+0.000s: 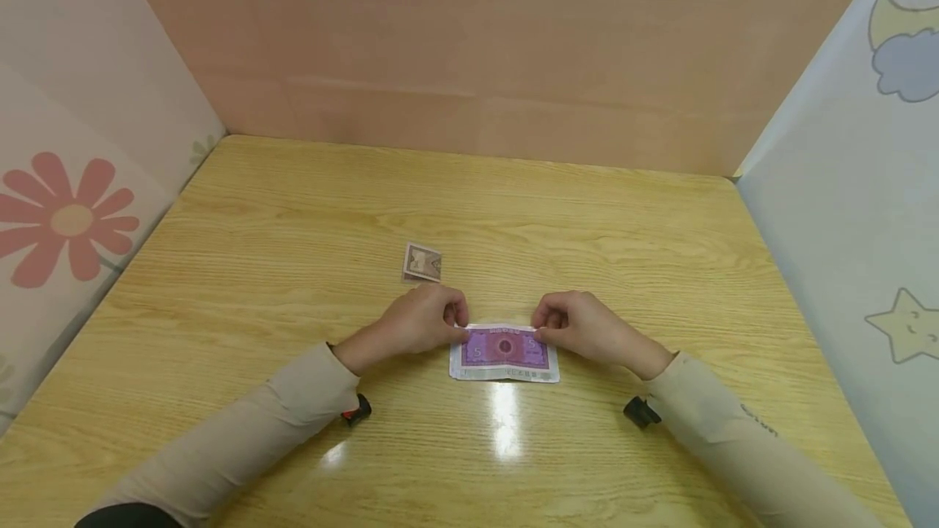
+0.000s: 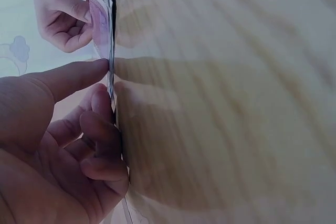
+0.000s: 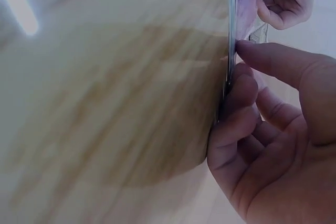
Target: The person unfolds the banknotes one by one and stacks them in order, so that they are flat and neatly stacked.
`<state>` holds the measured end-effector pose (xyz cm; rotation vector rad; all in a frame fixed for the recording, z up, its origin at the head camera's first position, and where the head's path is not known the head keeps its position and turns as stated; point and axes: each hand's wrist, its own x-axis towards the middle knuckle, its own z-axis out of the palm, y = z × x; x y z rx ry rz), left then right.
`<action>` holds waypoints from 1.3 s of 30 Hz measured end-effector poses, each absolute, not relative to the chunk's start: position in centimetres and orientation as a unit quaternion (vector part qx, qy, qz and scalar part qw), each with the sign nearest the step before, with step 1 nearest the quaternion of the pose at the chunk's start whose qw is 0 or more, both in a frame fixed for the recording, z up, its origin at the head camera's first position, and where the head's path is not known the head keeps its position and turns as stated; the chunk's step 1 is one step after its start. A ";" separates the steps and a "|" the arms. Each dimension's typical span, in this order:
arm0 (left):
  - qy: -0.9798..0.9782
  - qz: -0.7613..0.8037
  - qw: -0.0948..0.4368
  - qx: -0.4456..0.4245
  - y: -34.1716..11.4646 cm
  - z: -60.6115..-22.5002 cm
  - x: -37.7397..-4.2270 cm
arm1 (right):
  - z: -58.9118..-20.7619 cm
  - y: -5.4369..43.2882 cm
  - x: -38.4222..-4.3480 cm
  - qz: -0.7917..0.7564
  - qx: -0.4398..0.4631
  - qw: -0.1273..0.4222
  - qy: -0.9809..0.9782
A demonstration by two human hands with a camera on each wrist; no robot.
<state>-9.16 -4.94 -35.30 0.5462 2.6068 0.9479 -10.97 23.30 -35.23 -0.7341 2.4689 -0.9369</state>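
Note:
A purple banknote (image 1: 504,358) marked with a 5 lies on top of a slightly larger, pale-edged stack of banknotes (image 1: 456,373) on the table. At the stack's far left corner, my left hand (image 1: 425,320) pinches the notes, thumb on top and curled fingers at the edge. My right hand (image 1: 590,331) pinches the far right corner in the same way. Both wrist views show the notes edge-on, low over the tabletop, with the left hand (image 2: 63,135) and the right hand (image 3: 289,114) gripping them between thumb and fingers.
Just beyond my left hand, a small folded brown banknote (image 1: 424,262) lies on the wooden table (image 1: 623,235). An orange-brown panel (image 1: 499,47) stands along the back, and patterned panels flank both sides. Dark wrist devices sit below both sleeve cuffs.

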 end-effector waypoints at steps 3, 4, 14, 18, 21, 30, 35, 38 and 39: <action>0.904 0.347 0.165 0.190 -5.1 -35.3 -9.4 | -35.1 23.3 -11.2 -0.343 -0.268 0.198 0.878; 0.899 0.357 0.171 0.187 -5.2 -35.3 -9.4 | -35.1 23.3 -11.3 -0.345 -0.270 0.197 0.877; 0.811 0.517 0.239 0.132 -6.5 -34.7 -11.1 | -33.2 23.7 -13.4 -0.409 -0.228 0.202 0.860; 0.766 0.581 0.254 0.107 -6.4 -34.2 -11.8 | -32.6 23.5 -14.6 -0.456 -0.188 0.234 0.838; 0.740 0.613 0.264 0.083 -6.0 -34.1 -12.3 | -32.5 23.2 -15.2 -0.482 -0.156 0.254 0.824; 0.716 0.648 0.255 0.051 -5.5 -33.9 -12.8 | -32.6 22.2 -16.1 -0.505 -0.131 0.266 0.811; 0.716 0.652 0.247 0.036 -6.3 -33.8 -12.8 | -32.5 21.8 -16.5 -0.514 -0.128 0.267 0.805; 0.722 0.650 0.239 0.026 -7.2 -33.9 -12.8 | -32.5 21.5 -16.7 -0.523 -0.128 0.271 0.798; 0.724 0.648 0.236 0.021 -7.5 -33.9 -12.8 | -32.5 21.4 -16.8 -0.526 -0.129 0.272 0.795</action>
